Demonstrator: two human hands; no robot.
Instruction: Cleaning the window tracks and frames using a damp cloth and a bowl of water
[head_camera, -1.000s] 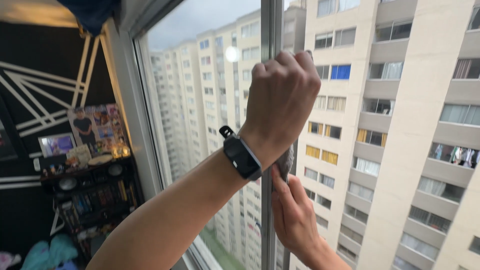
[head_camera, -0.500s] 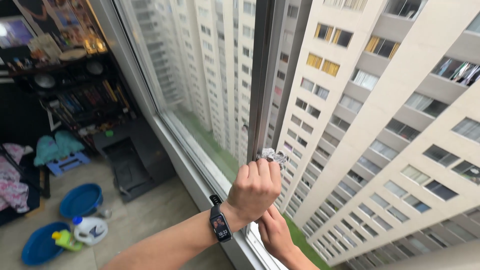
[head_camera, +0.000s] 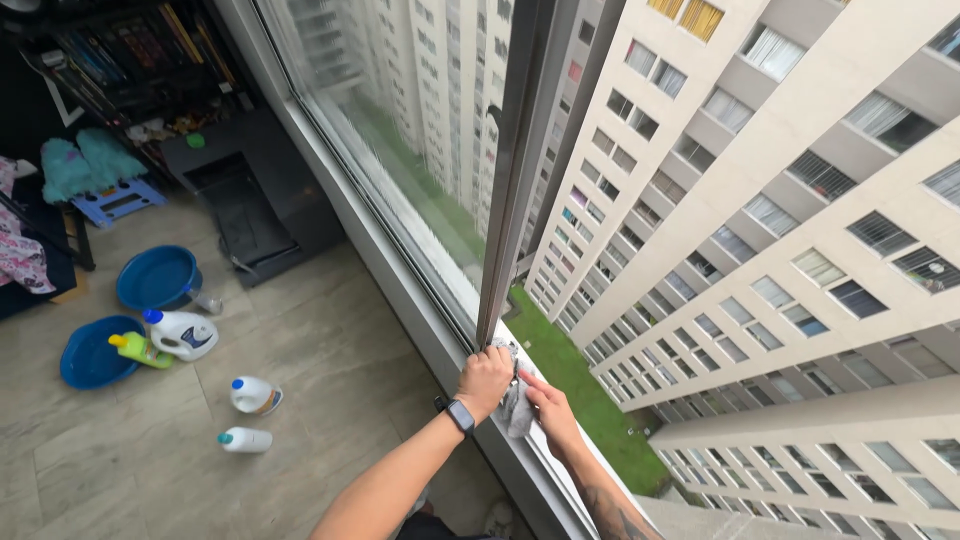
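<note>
Crumpled grey cloth (head_camera: 513, 400): long axis vertical, hanging at grey metal window-frame post (head_camera: 510, 190) base. Left hand (head_camera: 484, 381) fisted around top; right hand (head_camera: 547, 405) pinches lower edge, fingertips hidden.

On the floor to your left, you see three white bottles (head_camera: 182, 333) (head_camera: 255, 395) (head_camera: 245, 440) and a yellow-green spray bottle (head_camera: 140, 349).

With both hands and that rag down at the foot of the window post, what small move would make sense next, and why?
Probably slide the grey rag sideways along the bottom track: both the left hand and right hand hold it at the very base of the window post.
</note>
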